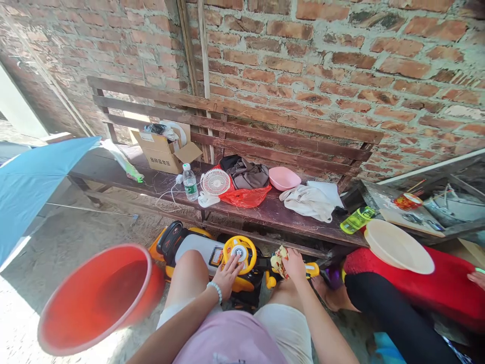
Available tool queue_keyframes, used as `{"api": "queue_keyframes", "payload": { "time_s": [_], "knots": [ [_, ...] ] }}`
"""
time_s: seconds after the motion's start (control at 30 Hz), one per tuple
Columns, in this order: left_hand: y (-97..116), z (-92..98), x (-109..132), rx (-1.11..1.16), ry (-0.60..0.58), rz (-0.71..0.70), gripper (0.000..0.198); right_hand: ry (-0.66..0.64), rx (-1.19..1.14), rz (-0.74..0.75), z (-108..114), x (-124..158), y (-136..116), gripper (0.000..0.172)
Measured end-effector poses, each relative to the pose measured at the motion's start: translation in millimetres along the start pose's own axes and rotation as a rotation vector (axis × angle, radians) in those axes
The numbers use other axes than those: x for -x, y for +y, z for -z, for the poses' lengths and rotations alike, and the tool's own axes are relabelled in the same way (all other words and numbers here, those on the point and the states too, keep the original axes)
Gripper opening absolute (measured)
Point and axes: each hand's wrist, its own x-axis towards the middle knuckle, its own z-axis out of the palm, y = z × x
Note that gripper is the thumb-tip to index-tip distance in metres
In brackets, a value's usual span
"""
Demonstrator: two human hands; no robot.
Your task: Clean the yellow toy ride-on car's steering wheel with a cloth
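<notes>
The cardboard box [159, 152] is bearing the characters 易碎品勿压. The water bottle [190, 178] is wearing a green label [191, 189] too small to read.

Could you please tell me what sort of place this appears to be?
Probably a yard or porch outside a building: a long wooden bench stands along a rough brick wall and sunlight falls on the dusty ground.

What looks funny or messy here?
Maybe the toy car: the left hand rests on its yellow wheel while the right hand holds yellowish pieces, an odd pairing. The box gapes open, stuff poking out. I see no clear spill.
</notes>
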Motion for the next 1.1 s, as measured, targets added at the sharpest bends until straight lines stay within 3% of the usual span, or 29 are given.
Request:
{"api": "queue_keyframes", "payload": {
  "time_s": [0.27,0.4,0.47,0.53,0.6,0.7,0.9,1.0,1.1],
  "knots": [
    [6.0,-3.0,-2.2,-0.018,-0.005,0.038,0.109,0.006,-0.404,0.003,-22.5,41.3,38.7,0.033],
    [6.1,-1.3,-1.3,0.013,-0.004,0.039,0.108,0.130,-0.649,-0.133,-13.2,30.2,42.4,0.045],
    [5.8,-0.3,-0.8,0.028,-0.007,0.037,0.108,0.167,-0.719,-0.083,-7.3,20.2,33.4,0.051],
    [5.3,0.4,-0.4,0.031,-0.007,0.032,0.107,0.092,-0.660,0.049,-4.3,13.1,20.9,0.056],
    [4.7,0.3,-0.2,0.025,0.000,0.031,0.105,-0.061,-0.515,0.177,-4.3,10.5,10.1,0.063],
    [3.7,-1.2,-0.2,0.016,0.012,0.029,0.104,-0.192,-0.325,0.273,-5.0,11.6,1.7,0.062],
    [1.9,-5.2,-0.9,0.000,0.018,0.027,0.107,-0.072,-0.106,0.283,-2.0,21.9,0.0,0.028],
    [0.2,-5.0,-0.7,0.000,0.015,0.015,0.107,-0.022,-0.004,0.282,1.3,31.4,17.3,0.030],
    [-0.8,-3.6,-0.7,-0.007,0.008,0.010,0.108,-0.023,0.147,0.130,8.3,38.3,54.3,0.038]
  ]
}}
